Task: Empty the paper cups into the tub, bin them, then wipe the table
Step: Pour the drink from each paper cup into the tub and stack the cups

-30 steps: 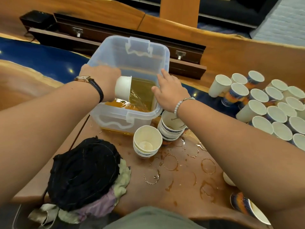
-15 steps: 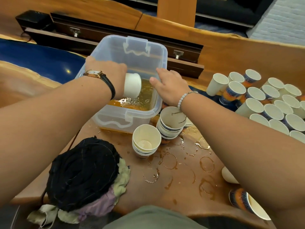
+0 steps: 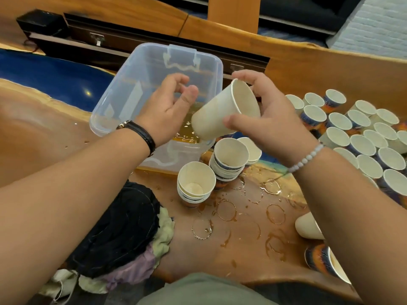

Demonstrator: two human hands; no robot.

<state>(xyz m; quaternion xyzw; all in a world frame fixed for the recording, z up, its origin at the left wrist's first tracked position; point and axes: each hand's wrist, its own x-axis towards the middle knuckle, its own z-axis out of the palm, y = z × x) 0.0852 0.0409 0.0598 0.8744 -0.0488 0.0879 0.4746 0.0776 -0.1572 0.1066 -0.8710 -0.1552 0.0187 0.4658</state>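
Wooden table (image 3: 44,137), wet, brown ring stains (image 3: 226,210) across the near part. Clear plastic tub (image 3: 136,84) sits mid-table, amber liquid (image 3: 187,133) pooled in the bottom. Dark rag pile (image 3: 116,230) at the near-left edge, over paler cloths. Big cluster of paper cups (image 3: 361,139) upright on the right, well apart from the tub. Two nested stacks of cups just in front of the tub: near stack (image 3: 196,182), taller stack (image 3: 229,157) touching it. One white cup (image 3: 308,226) and one printed cup (image 3: 319,260) lie tipped at the near right. Right hand (image 3: 273,119) grips a held cup (image 3: 222,113), thumb on the near wall, fingers curled over the far rim; the cup is tilted, base down over the tub's near right corner, and looks empty inside. Left hand (image 3: 167,113) over the tub, fingers loosely curled, holding nothing, just beside the cup's base.
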